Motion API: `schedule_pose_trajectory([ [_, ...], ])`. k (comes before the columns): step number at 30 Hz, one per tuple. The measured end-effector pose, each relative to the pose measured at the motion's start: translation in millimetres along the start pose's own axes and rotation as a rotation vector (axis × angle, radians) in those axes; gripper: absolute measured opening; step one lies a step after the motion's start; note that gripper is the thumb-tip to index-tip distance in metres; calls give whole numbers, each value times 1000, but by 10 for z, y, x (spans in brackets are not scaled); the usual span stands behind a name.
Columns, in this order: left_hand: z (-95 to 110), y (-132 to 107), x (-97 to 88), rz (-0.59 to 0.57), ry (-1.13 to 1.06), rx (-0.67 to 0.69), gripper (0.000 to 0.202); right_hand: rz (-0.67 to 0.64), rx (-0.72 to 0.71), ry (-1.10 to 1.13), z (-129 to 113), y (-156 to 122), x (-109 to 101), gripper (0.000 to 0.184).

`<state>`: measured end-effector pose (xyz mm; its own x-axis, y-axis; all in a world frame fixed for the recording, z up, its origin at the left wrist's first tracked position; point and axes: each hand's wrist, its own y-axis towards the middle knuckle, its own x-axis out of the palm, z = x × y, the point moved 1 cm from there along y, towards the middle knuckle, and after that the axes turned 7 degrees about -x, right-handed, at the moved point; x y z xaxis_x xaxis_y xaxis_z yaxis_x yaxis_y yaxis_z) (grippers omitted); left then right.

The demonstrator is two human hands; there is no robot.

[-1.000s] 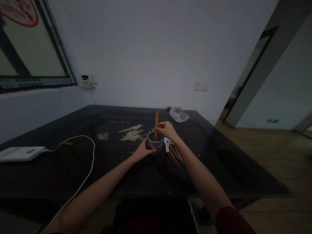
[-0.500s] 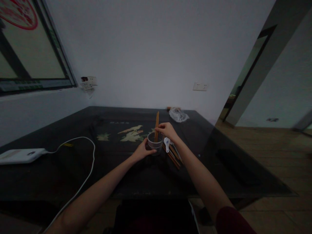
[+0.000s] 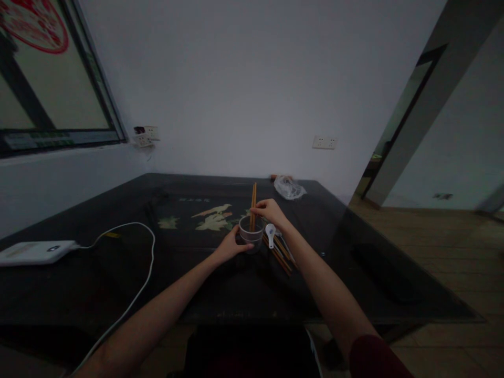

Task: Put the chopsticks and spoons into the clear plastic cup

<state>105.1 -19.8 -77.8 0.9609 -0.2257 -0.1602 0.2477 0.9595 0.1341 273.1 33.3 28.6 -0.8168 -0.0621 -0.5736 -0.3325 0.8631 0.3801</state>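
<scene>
Left hand clamps fingers around cup. Right hand pinches chopsticks inside. Spoon lies at cup's three o'clock.

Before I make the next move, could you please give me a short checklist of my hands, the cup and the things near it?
1. Left hand around the cup: ok, thumb across its front.
2. Right hand gripping the upright chopsticks: ok, pinched above the rim.
3. Their lower ends touching the cup's bottom: cannot tell.
4. Right side of the cup unobstructed: not ok, white spoon and loose chopsticks lie there.
5. White cable away from the cup: ok, off to the left.
</scene>
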Motion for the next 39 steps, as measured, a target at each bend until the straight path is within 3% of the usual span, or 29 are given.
schedule_pose_trajectory([
  [15, -4, 1, -16, 6, 78, 14, 77, 18, 25, 89, 104, 42, 18, 25],
  [23, 26, -10, 8, -14, 30, 2, 78, 141, 31, 80, 116, 136, 57, 21],
  [30, 52, -15, 6, 2, 68, 7, 81, 133, 90, 107, 96, 152, 83, 16],
  [39, 33, -17, 1, 6, 51, 19, 79, 71, 57, 96, 48, 114, 29, 20],
])
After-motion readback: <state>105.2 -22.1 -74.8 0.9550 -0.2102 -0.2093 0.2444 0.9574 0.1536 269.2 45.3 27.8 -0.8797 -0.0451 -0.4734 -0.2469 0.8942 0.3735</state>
